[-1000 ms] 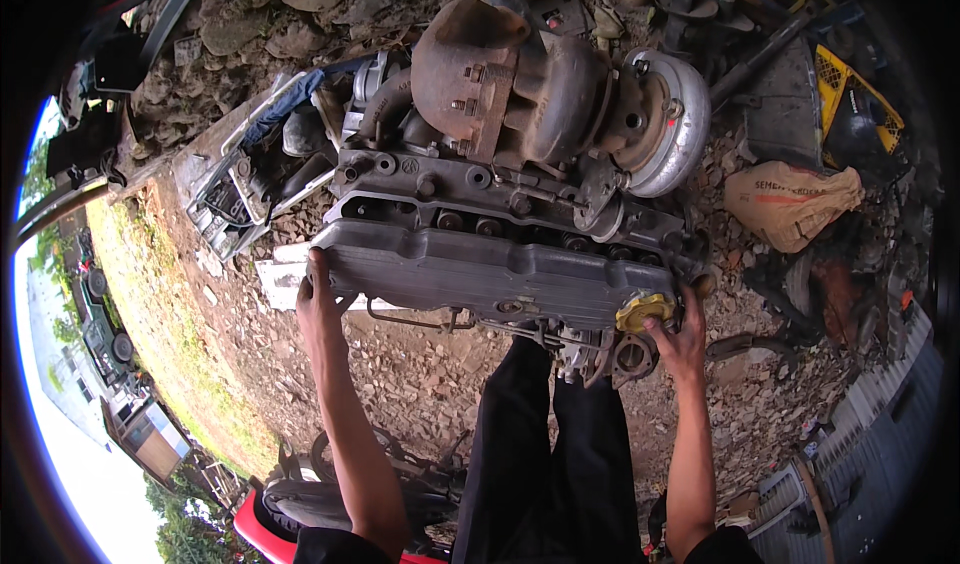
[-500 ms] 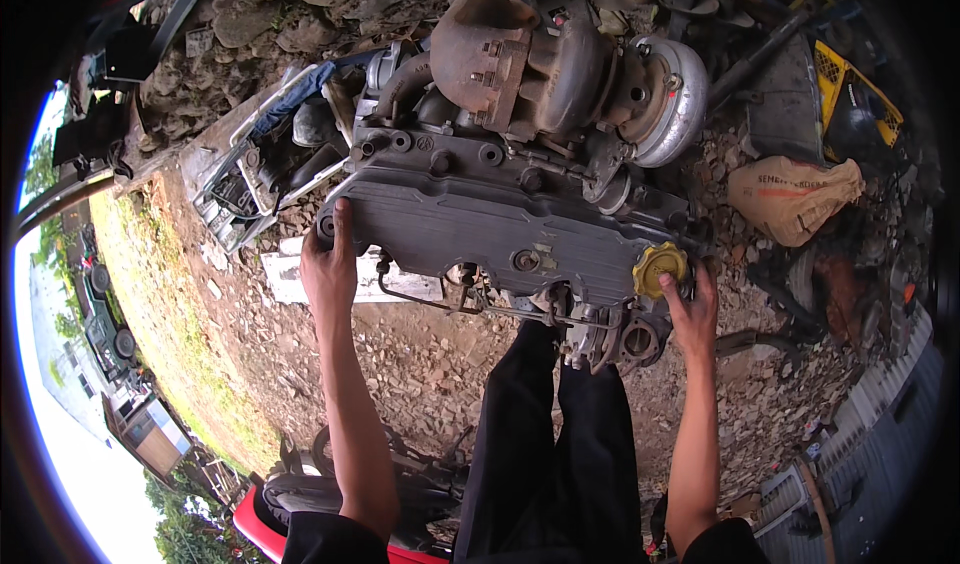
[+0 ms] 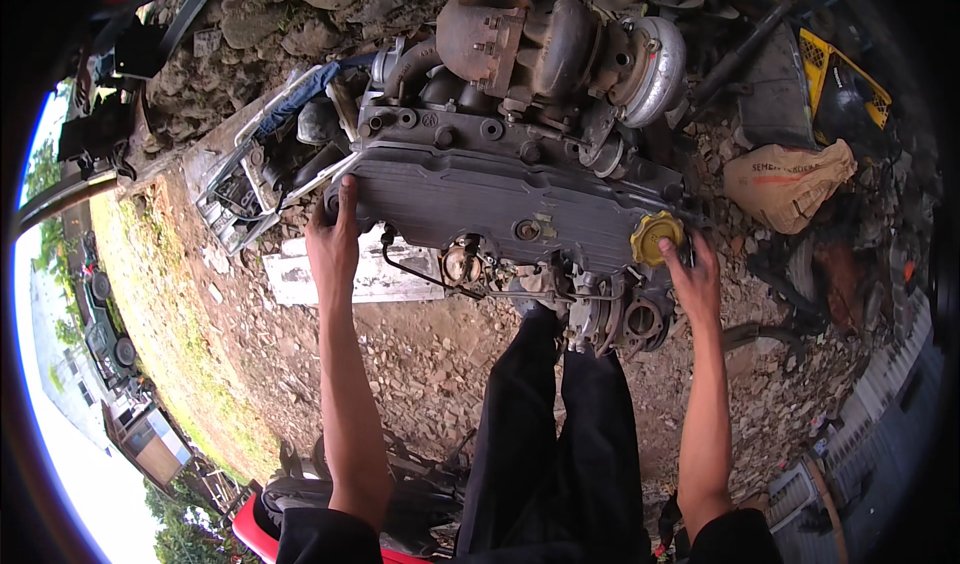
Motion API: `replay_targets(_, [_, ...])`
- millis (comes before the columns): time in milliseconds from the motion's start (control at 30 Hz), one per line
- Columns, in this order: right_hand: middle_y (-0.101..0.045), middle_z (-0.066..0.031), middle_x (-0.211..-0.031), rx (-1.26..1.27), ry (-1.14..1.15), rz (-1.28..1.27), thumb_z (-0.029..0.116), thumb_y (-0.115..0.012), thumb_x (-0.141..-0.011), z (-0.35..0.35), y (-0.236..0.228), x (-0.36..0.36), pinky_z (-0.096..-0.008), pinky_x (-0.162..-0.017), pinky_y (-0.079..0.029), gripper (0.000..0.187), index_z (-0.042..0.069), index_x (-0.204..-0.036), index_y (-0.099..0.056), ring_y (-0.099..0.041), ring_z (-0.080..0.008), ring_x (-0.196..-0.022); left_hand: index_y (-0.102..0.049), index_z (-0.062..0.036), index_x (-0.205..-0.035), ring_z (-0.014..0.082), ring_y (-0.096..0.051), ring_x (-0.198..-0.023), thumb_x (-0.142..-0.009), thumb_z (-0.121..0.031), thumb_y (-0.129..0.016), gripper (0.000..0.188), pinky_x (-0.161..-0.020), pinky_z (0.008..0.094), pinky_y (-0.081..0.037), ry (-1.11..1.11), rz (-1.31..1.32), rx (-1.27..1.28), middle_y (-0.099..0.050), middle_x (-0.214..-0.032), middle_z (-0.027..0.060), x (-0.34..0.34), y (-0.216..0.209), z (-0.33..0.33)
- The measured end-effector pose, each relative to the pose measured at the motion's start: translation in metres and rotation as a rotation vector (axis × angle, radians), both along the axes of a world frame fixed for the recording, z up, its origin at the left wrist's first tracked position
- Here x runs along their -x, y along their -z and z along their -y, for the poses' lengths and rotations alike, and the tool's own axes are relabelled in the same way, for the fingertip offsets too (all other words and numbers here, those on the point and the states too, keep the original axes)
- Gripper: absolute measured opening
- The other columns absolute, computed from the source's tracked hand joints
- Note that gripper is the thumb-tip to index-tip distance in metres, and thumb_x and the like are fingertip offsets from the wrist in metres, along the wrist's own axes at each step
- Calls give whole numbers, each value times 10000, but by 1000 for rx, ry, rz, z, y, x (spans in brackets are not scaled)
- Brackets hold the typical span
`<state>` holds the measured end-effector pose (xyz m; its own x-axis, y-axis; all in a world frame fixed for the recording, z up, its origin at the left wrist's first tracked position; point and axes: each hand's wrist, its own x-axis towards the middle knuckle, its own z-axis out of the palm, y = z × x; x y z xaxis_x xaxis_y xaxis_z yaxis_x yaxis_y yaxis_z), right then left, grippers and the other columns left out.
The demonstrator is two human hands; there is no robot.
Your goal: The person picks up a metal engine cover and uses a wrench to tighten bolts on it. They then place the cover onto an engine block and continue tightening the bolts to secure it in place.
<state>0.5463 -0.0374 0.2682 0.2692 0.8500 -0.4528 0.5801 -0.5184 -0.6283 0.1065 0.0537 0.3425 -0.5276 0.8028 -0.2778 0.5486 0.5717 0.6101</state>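
A long dark grey ribbed valve cover (image 3: pixel 450 199) lies along the near side of a large engine. My left hand (image 3: pixel 335 239) is closed on its left end, the thumb on top and the fingertips hidden underneath. At the opposite end my right hand (image 3: pixel 692 274) grips the cover, its thumb touching the edge of a yellow oil filler cap (image 3: pixel 656 239). Behind the cover runs the engine's cylinder head (image 3: pixel 460 136), with a rusty turbocharger (image 3: pixel 560 54) above it. Whether the cover sits fully down on the head cannot be made out.
Thin metal pipes (image 3: pixel 410 272) hang below the cover near my legs (image 3: pixel 520 434). Metal scrap (image 3: pixel 250 184) lies to the left, beside a pale board (image 3: pixel 300 272). On the right are a brown paper sack (image 3: pixel 785 186) and a yellow crate (image 3: pixel 845 79). Stony ground surrounds the engine.
The engine, the valve cover and both hands sit slightly higher in the picture, mostly from the view shifting. Both hands keep their hold on the cover's ends.
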Motion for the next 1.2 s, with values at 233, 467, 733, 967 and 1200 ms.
replay_targets(233, [-611,-272,-1208,-215,82,86,616,-706,-846,-4,14,6,-485,-1006,-423,790,-67,-1228,-599,-565,-412,-1166,-644,84,-1227,295,-663,-893,-888,-710,-581,865,-863,385,-489,33,-32,-22,-715,-997,228,2,12,-8])
replay_targets(467, [-622,-254,-1150,-318,46,73,585,-692,-871,-11,35,1,-493,-960,-433,726,-63,-1187,-605,-575,-418,-1083,-626,116,-1225,403,-658,-1090,-881,-733,-560,918,-967,431,-475,81,-87,-23,-689,-1116,294,25,31,-10])
replay_targets(733, [-614,-245,-1121,-417,44,34,567,-675,-891,15,56,0,-481,-930,-450,673,-27,-1199,-603,-579,-411,-1060,-597,119,-1263,354,-668,-1053,-871,-728,-584,933,-939,410,-482,124,-49,-57,-688,-1118,274,8,13,-9])
replay_targets(967, [-592,-254,-1203,-377,50,46,585,-660,-899,9,58,1,-473,-952,-450,685,-5,-1240,-596,-578,-413,-1109,-583,66,-1292,296,-651,-1049,-911,-632,-623,797,-967,375,-474,111,-39,-187,-677,-1152,229,10,19,-2])
replay_targets(1200, [-632,-203,-1184,-300,334,-56,551,-608,-957,13,35,-5,-443,-968,-445,615,2,-1232,-639,-583,-339,-1125,-453,43,-1377,248,-590,-1097,-929,-473,-705,729,-987,341,-448,0,20,-464,-590,-1252,199,-18,23,8])
